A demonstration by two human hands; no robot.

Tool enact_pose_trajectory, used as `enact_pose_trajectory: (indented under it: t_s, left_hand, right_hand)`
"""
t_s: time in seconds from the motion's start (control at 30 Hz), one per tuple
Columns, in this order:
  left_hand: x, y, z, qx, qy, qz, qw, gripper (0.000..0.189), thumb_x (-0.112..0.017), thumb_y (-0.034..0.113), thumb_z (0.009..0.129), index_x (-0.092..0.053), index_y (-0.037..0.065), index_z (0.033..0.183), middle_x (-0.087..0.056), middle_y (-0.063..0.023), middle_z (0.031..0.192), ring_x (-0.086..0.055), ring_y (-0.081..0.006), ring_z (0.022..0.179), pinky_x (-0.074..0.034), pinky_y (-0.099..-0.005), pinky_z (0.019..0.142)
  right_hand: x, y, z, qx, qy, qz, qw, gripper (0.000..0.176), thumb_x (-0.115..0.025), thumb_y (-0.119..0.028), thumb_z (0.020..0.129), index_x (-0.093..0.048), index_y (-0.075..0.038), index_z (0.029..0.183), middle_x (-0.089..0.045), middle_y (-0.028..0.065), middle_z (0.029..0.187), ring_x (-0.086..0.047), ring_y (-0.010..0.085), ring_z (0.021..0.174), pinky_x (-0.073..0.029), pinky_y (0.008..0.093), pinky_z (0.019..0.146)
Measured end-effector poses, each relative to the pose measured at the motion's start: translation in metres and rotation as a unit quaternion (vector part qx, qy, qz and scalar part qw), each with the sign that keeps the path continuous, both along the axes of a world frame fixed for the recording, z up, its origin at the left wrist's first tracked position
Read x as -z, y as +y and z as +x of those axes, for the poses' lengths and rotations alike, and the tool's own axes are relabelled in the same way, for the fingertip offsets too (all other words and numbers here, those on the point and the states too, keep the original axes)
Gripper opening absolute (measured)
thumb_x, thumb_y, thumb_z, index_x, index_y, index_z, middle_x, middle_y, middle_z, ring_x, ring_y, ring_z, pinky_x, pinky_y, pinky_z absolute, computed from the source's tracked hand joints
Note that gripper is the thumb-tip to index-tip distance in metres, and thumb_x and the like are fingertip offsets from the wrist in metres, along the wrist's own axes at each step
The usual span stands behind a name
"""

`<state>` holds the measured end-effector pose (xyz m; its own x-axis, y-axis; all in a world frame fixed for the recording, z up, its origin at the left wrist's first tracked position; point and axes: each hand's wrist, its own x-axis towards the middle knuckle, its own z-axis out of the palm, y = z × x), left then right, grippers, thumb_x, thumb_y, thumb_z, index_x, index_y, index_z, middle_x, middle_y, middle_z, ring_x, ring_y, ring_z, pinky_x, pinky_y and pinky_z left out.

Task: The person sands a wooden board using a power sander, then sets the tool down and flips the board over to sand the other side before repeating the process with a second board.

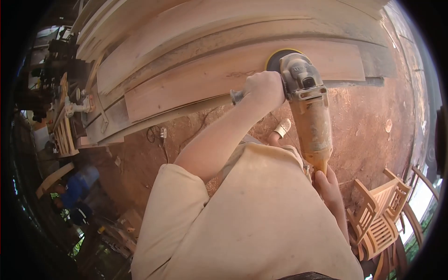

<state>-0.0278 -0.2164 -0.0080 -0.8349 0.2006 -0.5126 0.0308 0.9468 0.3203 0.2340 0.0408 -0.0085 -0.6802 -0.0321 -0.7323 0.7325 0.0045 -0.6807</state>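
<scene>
A dusty power sander with a round, yellow-edged disc lies over a long reddish plank, the disc at the plank's right part. My left hand is wrapped round the side handle near the tool's head; the handle's end sticks out to the left. At the tool's rear end, my right hand grips the narrow tail, its fingers partly hidden. The plank rests on other boards.
More boards lie beyond the plank. Another power tool sits at the left. Slatted wooden chairs stand at the lower right. A person in blue is at the lower left. A plug and cord lie on the ground.
</scene>
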Motion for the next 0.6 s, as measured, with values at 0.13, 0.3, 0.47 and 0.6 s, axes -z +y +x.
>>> enact_pose_trajectory:
  t_s: [0.13, 0.3, 0.47, 0.6]
  left_hand:
    - [-0.002, -0.055, 0.040, -0.119, -0.022, -0.013, 0.993, 0.023, -0.070, 0.021, 0.090, -0.081, 0.006, 0.103, -0.080, -0.0186, 0.103, -0.077, -0.0346, 0.104, -0.061, -0.0432, 0.091]
    - [0.009, -0.134, 0.082, -0.241, 0.007, -0.023, 0.970, 0.029, -0.071, 0.028, 0.089, -0.079, 0.003, 0.102, -0.077, -0.0237, 0.104, -0.075, -0.0398, 0.105, -0.061, -0.0473, 0.091]
    - [0.008, -0.236, 0.110, -0.329, 0.007, -0.044, 0.943, 0.032, -0.069, 0.029, 0.091, -0.078, 0.004, 0.109, -0.076, -0.0234, 0.110, -0.073, -0.0414, 0.109, -0.059, -0.0494, 0.094]
    - [0.030, -0.325, 0.121, -0.326, 0.038, -0.095, 0.940, 0.031, -0.065, 0.026, 0.092, -0.077, 0.002, 0.106, -0.074, -0.0272, 0.108, -0.070, -0.0444, 0.108, -0.058, -0.0512, 0.089]
  right_hand:
    - [-0.015, -0.017, -0.018, -0.142, 0.004, 0.036, 0.989, 0.048, -0.065, -0.036, 0.101, -0.058, 0.001, 0.132, -0.063, 0.0017, 0.101, -0.056, 0.0088, 0.084, -0.048, 0.0275, 0.077]
    - [-0.014, -0.059, -0.061, -0.271, 0.039, 0.009, 0.962, 0.052, -0.062, -0.033, 0.104, -0.055, -0.001, 0.143, -0.063, 0.0025, 0.105, -0.058, 0.0120, 0.098, -0.049, 0.0312, 0.089]
    - [-0.001, -0.126, -0.103, -0.408, 0.046, 0.004, 0.912, 0.055, -0.060, -0.037, 0.106, -0.052, -0.001, 0.147, -0.063, 0.0060, 0.108, -0.060, 0.0148, 0.098, -0.051, 0.0333, 0.090]
    - [-0.002, -0.199, -0.130, -0.462, -0.012, -0.055, 0.885, 0.059, -0.056, -0.044, 0.107, -0.050, -0.003, 0.149, -0.061, 0.0075, 0.106, -0.061, 0.0169, 0.094, -0.053, 0.0356, 0.084]
